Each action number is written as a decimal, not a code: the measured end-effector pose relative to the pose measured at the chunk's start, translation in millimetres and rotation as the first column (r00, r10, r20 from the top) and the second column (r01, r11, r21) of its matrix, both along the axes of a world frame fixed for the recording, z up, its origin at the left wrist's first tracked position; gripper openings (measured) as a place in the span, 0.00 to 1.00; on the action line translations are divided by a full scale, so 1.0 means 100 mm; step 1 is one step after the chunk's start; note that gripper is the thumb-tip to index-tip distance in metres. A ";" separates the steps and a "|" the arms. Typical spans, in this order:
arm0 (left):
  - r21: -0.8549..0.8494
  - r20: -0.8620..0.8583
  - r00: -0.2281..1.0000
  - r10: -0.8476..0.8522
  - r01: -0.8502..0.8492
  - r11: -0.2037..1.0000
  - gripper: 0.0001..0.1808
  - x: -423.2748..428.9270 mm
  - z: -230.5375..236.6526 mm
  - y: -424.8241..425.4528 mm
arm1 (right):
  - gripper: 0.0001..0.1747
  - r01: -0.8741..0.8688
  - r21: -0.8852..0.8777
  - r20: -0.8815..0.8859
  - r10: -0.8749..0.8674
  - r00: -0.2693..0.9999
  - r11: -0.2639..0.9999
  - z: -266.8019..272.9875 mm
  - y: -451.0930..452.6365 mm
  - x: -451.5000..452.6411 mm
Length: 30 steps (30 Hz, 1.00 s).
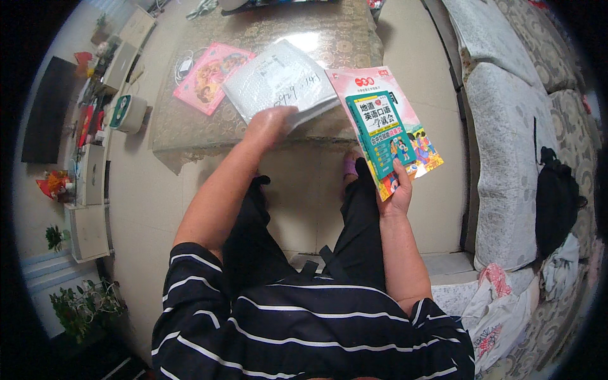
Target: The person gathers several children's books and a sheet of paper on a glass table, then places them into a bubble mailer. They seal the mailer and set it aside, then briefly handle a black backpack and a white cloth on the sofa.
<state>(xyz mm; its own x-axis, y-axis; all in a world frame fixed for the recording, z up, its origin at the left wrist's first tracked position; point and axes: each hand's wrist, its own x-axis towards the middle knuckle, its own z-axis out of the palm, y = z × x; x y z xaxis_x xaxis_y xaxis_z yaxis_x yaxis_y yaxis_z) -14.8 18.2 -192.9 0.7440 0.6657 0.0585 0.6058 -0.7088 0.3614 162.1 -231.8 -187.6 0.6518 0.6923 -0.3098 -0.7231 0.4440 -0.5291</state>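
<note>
My left hand (273, 124), blurred, is closed at the near edge of a white bubble-wrap mailer (266, 78) on the table. A label and handwriting show on the mailer; its near right edge looks raised. In my right hand (398, 192) are two books, held at their lower end with my thumb on top. The upper one is a small green paperback (382, 137). Beneath it is a larger pink exercise book (349, 88) with cartoon children on its cover. Left of the mailer lies a flat pink picture book or folder (213, 78), its corner close to the mailer.
The low table (204, 135) has a patterned, glossy cover. A white charger with cable (185, 66) lies at its left. A bin (129, 113) stands on the floor to the left. Along the right runs a sofa (503, 166) with a black bag (558, 204) and clothes (498, 318).
</note>
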 end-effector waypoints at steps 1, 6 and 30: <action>0.011 -0.009 1.000 -0.025 0.025 1.000 0.21 0.02 -0.05 -0.04 | 0.25 0.004 0.000 -0.001 -0.004 1.000 1.000 -0.01 -0.01 0.01; 0.005 -0.112 0.993 -0.039 0.040 0.999 0.13 0.01 -0.27 -0.19 | 0.25 -0.014 0.006 -0.002 0.014 1.000 1.000 -0.02 -0.03 0.02; 0.108 -0.036 0.996 -0.085 0.089 0.990 0.07 0.18 -0.39 -0.04 | 0.25 0.005 -0.044 0.012 -0.004 1.000 0.999 -0.04 -0.04 0.06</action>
